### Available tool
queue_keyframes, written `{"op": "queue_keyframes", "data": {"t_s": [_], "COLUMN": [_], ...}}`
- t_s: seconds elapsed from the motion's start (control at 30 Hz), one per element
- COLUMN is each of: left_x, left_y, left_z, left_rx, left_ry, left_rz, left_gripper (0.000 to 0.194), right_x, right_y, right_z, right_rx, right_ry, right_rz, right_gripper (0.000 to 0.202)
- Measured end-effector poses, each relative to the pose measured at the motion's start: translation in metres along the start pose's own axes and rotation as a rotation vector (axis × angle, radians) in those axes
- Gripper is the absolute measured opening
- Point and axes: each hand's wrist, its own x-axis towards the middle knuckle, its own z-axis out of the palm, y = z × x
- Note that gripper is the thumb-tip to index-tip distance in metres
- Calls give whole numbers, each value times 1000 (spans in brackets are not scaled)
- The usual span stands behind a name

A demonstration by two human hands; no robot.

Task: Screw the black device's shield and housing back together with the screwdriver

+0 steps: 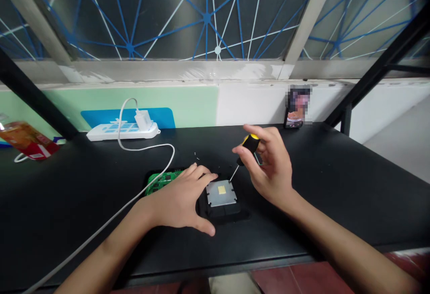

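A slim screwdriver with a yellow-and-black handle (251, 142) is held in the right hand (273, 168), its grip closed around the handle between thumb and fingers. The metal shaft is slanted down to the left, and its tip is set at the upper right corner of a flat, silver-grey, square metal plate (217, 198). The plate is seated in a black plastic casing (221, 212) laid near the middle of the black tabletop (322, 191), and a small pale-yellow square pad (221, 189) is carried on its face.

The left hand (178, 198) is spread palm down, its grip wide open; the fingertips are placed by the plate's upper left side, the thumb held well apart below. Whether the casing is touched cannot be told. Partly covered by that hand, a green circuit board (164, 180) is contained in a dark, shallow shell.

Behind, a white charger block (143, 119) is plugged into a long white power strip (101, 132). At far left, a shiny orange-and-red packet (36, 144) is seen; its contents cannot be made out.
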Motion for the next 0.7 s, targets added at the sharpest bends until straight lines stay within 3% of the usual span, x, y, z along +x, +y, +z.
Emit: {"op": "queue_keyframes", "data": {"t_s": [0.1, 0.2, 0.37, 0.6, 0.7], "left_x": [0, 0, 0, 0, 0], "left_y": [0, 1, 1, 1, 0], "left_z": [0, -1, -2, -1, -1], "left_rx": [7, -5, -7, 2, -3], "left_ry": [-2, -3, -5, -4, 10], "left_rz": [5, 3, -4, 7, 28], "left_gripper": [101, 100, 101, 101, 99], "right_x": [0, -2, -3, 1, 0], "right_y": [1, -3, -5, 1, -1], "right_z": [-1, -1, 0, -1, -1], "right_rx": [-39, 93, 204, -10, 62], "right_ry": [28, -30, -122, 1, -5], "right_rz": [-56, 3, 78, -12, -12], "right_gripper": [41, 36, 52, 39, 33]}}
